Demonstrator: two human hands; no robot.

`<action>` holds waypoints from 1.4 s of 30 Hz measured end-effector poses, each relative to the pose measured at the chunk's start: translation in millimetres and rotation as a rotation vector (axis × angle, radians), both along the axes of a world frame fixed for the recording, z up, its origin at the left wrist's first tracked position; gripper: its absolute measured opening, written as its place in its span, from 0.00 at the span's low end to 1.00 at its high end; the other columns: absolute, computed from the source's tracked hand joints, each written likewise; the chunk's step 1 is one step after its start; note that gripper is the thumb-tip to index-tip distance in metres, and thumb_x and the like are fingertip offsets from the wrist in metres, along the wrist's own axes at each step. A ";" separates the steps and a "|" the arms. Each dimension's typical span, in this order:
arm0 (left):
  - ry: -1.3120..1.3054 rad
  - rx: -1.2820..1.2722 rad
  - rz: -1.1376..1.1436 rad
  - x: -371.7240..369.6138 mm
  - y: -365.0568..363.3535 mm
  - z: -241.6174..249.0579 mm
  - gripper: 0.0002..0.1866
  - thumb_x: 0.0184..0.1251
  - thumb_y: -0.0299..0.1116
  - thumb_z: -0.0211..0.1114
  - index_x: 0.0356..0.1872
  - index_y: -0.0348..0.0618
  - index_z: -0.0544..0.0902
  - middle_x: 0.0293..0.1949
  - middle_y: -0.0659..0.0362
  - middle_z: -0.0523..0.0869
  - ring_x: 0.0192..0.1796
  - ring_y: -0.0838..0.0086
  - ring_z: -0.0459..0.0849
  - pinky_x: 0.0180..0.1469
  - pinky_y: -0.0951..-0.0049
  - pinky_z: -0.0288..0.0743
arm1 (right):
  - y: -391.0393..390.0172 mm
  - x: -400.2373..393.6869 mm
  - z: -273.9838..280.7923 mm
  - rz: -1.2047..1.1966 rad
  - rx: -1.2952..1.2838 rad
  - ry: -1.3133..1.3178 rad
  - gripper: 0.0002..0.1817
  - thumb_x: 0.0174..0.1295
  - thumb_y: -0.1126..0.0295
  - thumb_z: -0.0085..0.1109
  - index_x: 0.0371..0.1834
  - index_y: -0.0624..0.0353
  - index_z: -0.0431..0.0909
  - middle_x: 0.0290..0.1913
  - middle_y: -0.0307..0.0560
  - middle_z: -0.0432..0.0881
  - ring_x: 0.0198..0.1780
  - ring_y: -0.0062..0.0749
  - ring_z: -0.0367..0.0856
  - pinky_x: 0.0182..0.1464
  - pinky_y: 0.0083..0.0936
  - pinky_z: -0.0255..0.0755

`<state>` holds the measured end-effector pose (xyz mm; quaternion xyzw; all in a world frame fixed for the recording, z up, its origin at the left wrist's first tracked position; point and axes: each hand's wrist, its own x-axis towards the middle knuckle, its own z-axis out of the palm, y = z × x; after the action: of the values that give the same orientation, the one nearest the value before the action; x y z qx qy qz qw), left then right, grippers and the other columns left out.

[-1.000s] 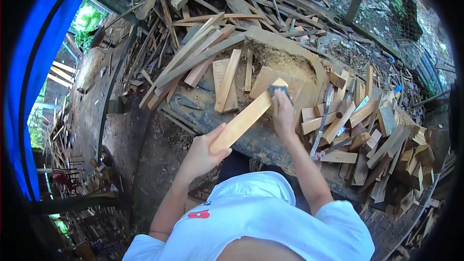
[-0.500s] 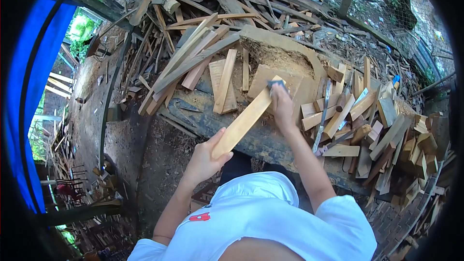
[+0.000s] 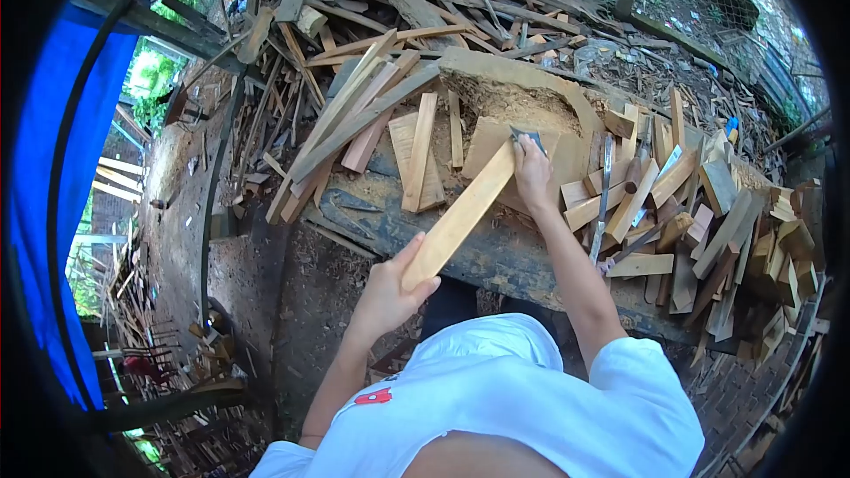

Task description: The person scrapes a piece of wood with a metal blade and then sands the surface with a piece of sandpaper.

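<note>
My left hand point(image 3: 388, 289) grips the near end of a long pale wooden slat point(image 3: 460, 217), which slants up and to the right over the workbench point(image 3: 496, 261). My right hand point(image 3: 532, 173) presses a small dark sanding pad point(image 3: 528, 136) against the slat's far end. The slat's far end rests above a flat board point(image 3: 489, 146) on the bench.
A pile of short cut wood pieces point(image 3: 699, 230) lies on the bench to the right, with a long metal file point(image 3: 602, 199) beside my right arm. Loose planks and offcuts point(image 3: 372, 80) are heaped behind. A blue tarp point(image 3: 53, 177) hangs at left.
My right hand with the pad has slid up toward the slat's far end. The view has shifted slightly, and my left hand keeps its hold.
</note>
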<state>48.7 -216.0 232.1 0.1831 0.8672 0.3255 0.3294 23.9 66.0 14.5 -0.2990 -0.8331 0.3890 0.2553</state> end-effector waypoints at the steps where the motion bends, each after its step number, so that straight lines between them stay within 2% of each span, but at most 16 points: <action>1: 0.026 0.024 -0.022 -0.8 0.3 -1.4 0.38 0.62 0.29 0.71 0.74 0.38 0.67 0.31 0.51 0.84 0.28 0.71 0.81 0.31 0.73 0.75 | -7.1 8.9 5.3 0.042 0.002 -0.026 0.16 0.76 0.63 0.48 0.55 0.62 0.79 0.55 0.61 0.82 0.59 0.58 0.78 0.64 0.45 0.68; 2: 0.051 0.052 -0.043 -2.4 0.8 -3.7 0.38 0.63 0.26 0.70 0.75 0.39 0.65 0.25 0.60 0.83 0.18 0.82 0.76 0.21 0.77 0.72 | -23.3 20.1 6.4 0.042 -0.016 0.111 0.18 0.76 0.62 0.48 0.57 0.62 0.80 0.57 0.61 0.82 0.62 0.57 0.78 0.67 0.44 0.67; 4: 0.032 0.062 -0.042 -5.4 0.0 -8.6 0.38 0.64 0.26 0.69 0.76 0.40 0.65 0.24 0.61 0.81 0.18 0.82 0.76 0.20 0.77 0.71 | -51.9 43.7 30.9 0.079 0.151 0.119 0.16 0.74 0.64 0.51 0.55 0.65 0.80 0.57 0.60 0.82 0.62 0.58 0.77 0.66 0.45 0.69; 7: -0.030 0.058 -0.009 0.9 -4.9 -9.5 0.38 0.64 0.26 0.69 0.76 0.41 0.64 0.23 0.62 0.81 0.18 0.82 0.75 0.20 0.78 0.71 | -40.0 42.6 33.5 0.111 0.021 0.125 0.18 0.75 0.64 0.51 0.56 0.66 0.80 0.59 0.60 0.82 0.64 0.56 0.77 0.68 0.44 0.67; 9: -0.072 -0.027 0.051 0.3 -0.1 -5.2 0.39 0.59 0.34 0.73 0.72 0.34 0.69 0.50 0.36 0.86 0.52 0.55 0.89 0.56 0.66 0.78 | -4.6 13.1 5.5 0.054 -0.028 0.048 0.18 0.75 0.64 0.51 0.56 0.67 0.80 0.59 0.60 0.82 0.65 0.56 0.77 0.68 0.44 0.67; 11: -0.080 -0.031 0.059 3.0 2.2 0.0 0.39 0.59 0.34 0.73 0.72 0.35 0.68 0.51 0.35 0.86 0.53 0.55 0.88 0.57 0.66 0.78 | -2.7 4.5 -10.6 -0.007 -0.079 -0.022 0.18 0.75 0.63 0.51 0.56 0.67 0.80 0.59 0.60 0.82 0.65 0.56 0.77 0.69 0.44 0.67; 13: -0.082 -0.021 0.059 -1.9 3.5 0.6 0.39 0.59 0.34 0.73 0.72 0.35 0.68 0.51 0.35 0.85 0.54 0.55 0.88 0.58 0.65 0.78 | -19.9 12.3 -10.9 -0.036 -0.047 0.139 0.18 0.75 0.63 0.51 0.58 0.66 0.79 0.60 0.60 0.81 0.66 0.56 0.76 0.69 0.43 0.67; 15: -0.015 -0.010 -0.012 -1.7 -1.0 -5.9 0.39 0.61 0.32 0.72 0.73 0.36 0.67 0.42 0.41 0.89 0.40 0.62 0.91 0.45 0.68 0.82 | -51.0 42.8 30.2 0.035 -0.031 0.109 0.19 0.75 0.64 0.51 0.60 0.66 0.78 0.62 0.63 0.79 0.67 0.57 0.74 0.71 0.42 0.65; 16: -0.022 -0.009 -0.009 -1.1 1.0 -3.9 0.39 0.61 0.32 0.72 0.73 0.36 0.67 0.42 0.41 0.89 0.40 0.62 0.91 0.45 0.68 0.82 | -58.7 52.6 38.3 0.084 -0.043 0.090 0.19 0.75 0.64 0.51 0.61 0.66 0.78 0.63 0.63 0.78 0.68 0.57 0.73 0.71 0.42 0.64; 18: -0.260 0.016 0.127 -0.1 4.1 4.9 0.39 0.63 0.30 0.71 0.75 0.37 0.65 0.29 0.52 0.87 0.24 0.74 0.84 0.29 0.73 0.78 | -49.9 50.3 27.9 0.099 -0.012 0.092 0.19 0.75 0.64 0.51 0.61 0.66 0.78 0.63 0.63 0.78 0.68 0.56 0.73 0.72 0.43 0.63; 19: -0.216 0.082 0.117 2.0 2.4 -0.4 0.39 0.64 0.28 0.69 0.76 0.40 0.63 0.23 0.60 0.82 0.17 0.82 0.75 0.20 0.77 0.71 | -39.5 43.0 19.3 0.113 0.027 0.107 0.19 0.75 0.65 0.51 0.61 0.66 0.78 0.64 0.63 0.78 0.69 0.56 0.73 0.73 0.43 0.62; 23: -0.188 0.060 0.085 3.1 3.6 2.5 0.39 0.64 0.29 0.70 0.76 0.41 0.63 0.24 0.58 0.83 0.18 0.80 0.77 0.21 0.76 0.73 | -4.4 14.0 -6.3 0.019 -0.104 -0.005 0.20 0.75 0.63 0.50 0.62 0.66 0.77 0.66 0.62 0.76 0.70 0.58 0.71 0.72 0.44 0.63; 28: -0.163 0.035 0.082 0.6 5.9 3.3 0.39 0.64 0.29 0.70 0.76 0.41 0.64 0.23 0.59 0.83 0.17 0.80 0.77 0.21 0.75 0.73 | -59.9 62.2 46.0 0.138 0.040 0.013 0.21 0.75 0.61 0.52 0.62 0.64 0.78 0.63 0.62 0.78 0.68 0.54 0.74 0.71 0.43 0.65; 36: -0.182 0.026 0.099 5.2 6.8 6.0 0.39 0.63 0.29 0.70 0.76 0.41 0.65 0.23 0.57 0.84 0.18 0.79 0.79 0.21 0.74 0.74 | -10.8 19.7 -10.4 0.054 0.088 -0.032 0.21 0.75 0.62 0.51 0.60 0.66 0.78 0.63 0.62 0.79 0.67 0.53 0.75 0.69 0.43 0.68; 40: -0.101 0.041 0.059 6.7 3.6 -3.4 0.39 0.63 0.29 0.71 0.75 0.40 0.65 0.22 0.56 0.84 0.18 0.78 0.80 0.23 0.73 0.75 | -52.5 64.3 50.0 0.193 0.141 -0.022 0.19 0.74 0.63 0.52 0.59 0.66 0.79 0.63 0.61 0.79 0.66 0.52 0.76 0.68 0.44 0.69; 42: -0.115 0.037 0.072 11.4 1.9 -5.3 0.39 0.63 0.29 0.71 0.75 0.40 0.65 0.23 0.55 0.84 0.18 0.78 0.80 0.23 0.73 0.75 | -36.3 55.6 36.3 0.185 0.141 -0.032 0.19 0.74 0.63 0.52 0.58 0.66 0.79 0.63 0.61 0.79 0.66 0.52 0.76 0.68 0.44 0.69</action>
<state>60.1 -214.1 226.8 0.1388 0.8468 0.3629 0.3632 79.5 29.7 50.9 -0.2081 -0.8864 0.3466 0.2255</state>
